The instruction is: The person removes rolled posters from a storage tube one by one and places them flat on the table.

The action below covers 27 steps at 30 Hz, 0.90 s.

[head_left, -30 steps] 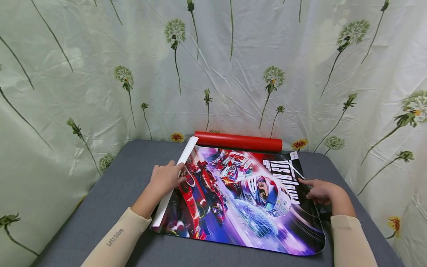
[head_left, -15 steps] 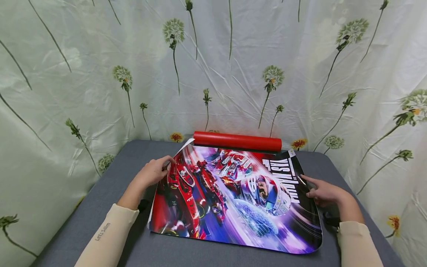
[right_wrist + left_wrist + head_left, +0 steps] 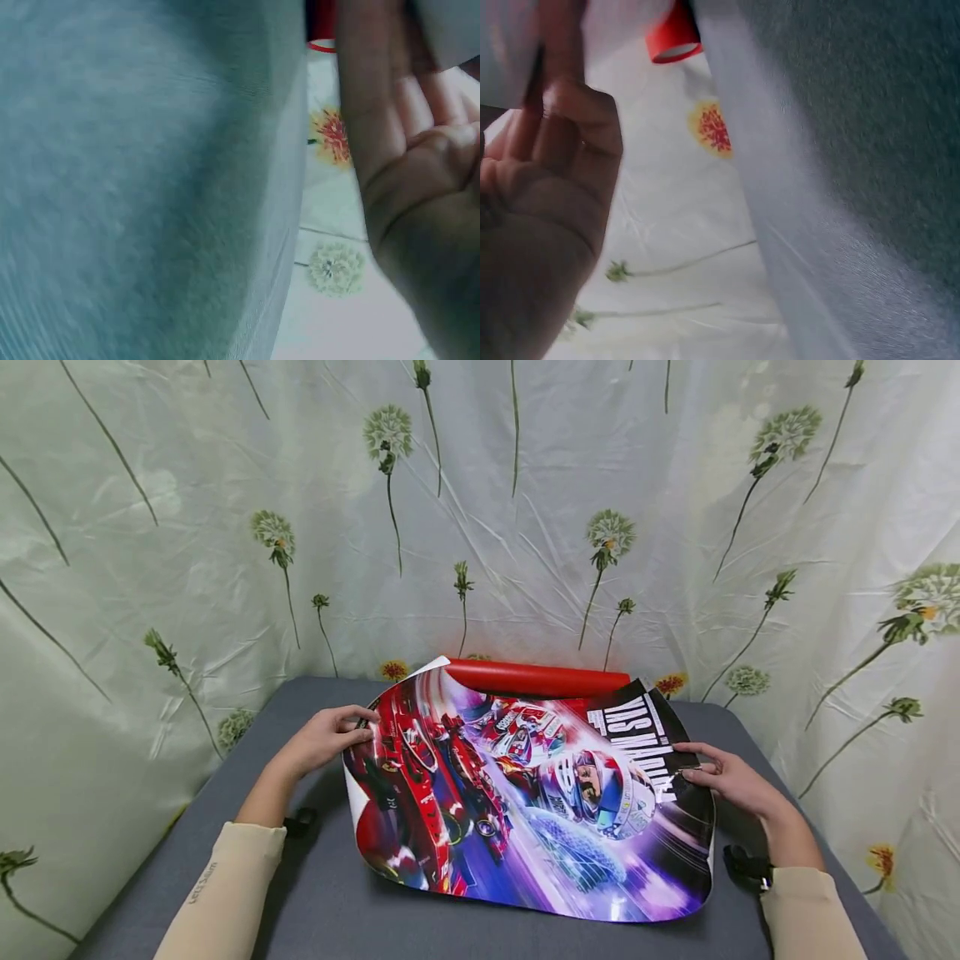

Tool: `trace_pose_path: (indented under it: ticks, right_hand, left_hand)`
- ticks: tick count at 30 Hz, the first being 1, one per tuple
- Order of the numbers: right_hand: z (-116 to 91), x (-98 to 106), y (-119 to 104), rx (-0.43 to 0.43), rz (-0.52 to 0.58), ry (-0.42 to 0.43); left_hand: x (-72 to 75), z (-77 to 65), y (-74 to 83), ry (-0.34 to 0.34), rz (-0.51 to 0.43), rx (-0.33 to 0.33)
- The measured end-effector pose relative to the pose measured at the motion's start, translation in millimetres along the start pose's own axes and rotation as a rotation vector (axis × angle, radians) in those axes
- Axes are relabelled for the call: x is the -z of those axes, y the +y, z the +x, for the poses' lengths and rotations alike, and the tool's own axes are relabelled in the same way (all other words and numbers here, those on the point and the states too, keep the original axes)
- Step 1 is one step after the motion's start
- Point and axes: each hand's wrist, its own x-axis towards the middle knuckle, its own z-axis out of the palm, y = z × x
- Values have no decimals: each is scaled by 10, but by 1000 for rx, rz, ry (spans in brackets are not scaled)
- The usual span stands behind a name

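A glossy poster (image 3: 525,802) with red race cars and helmeted drivers spreads across the middle of the head view, its left and right sides curling up. My left hand (image 3: 318,739) pinches its left edge between thumb and fingers. At the opposite edge, my right hand (image 3: 738,781) pinches it the same way, thumb on the printed face. In the left wrist view, the left hand (image 3: 551,161) has its fingers behind the pale sheet. The right wrist view shows the right hand (image 3: 420,150) with fingers under the sheet's edge.
Behind the poster lies a long red tube (image 3: 536,678), partly covered by the poster's far edge. Everything rests on a grey cloth-covered table (image 3: 225,860). A white curtain (image 3: 337,527) printed with dandelions hangs close behind and at both sides.
My left hand moved left from the white rolled edge, which has unrolled, and now grips the poster's side. The right hand has taken hold of the right edge. Both sides have lifted and curve upward.
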Motion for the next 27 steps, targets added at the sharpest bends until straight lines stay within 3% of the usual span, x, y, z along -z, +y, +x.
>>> trace_pose_path:
  ticks: [3,7,9,13,17,22,25,27]
  right_hand:
    - [-57,55,27,93,193,8]
    - [-78,96,64,270,498,-62]
    - [-64,91,69,352,583,-61]
    - [-32,53,68,444,671,-26]
    - [-13,-1,30,473,688,57]
    - [10,-95,-97,453,652,240]
    - [37,-159,-163,451,664,350]
    - [46,-190,-188,442,677,423]
  left_hand:
    - [79,-26,-87,41,-125,15]
    - [134,-46,-171,104,-297,-18]
    - [133,-50,-201,127,-373,-47]
    - [108,-70,-221,147,-474,-69]
    - [123,-104,-159,178,-469,-71]
    - [149,-119,13,378,-437,-102]
    - [125,-99,75,490,-526,-125]
    - [97,-77,77,517,-580,-127]
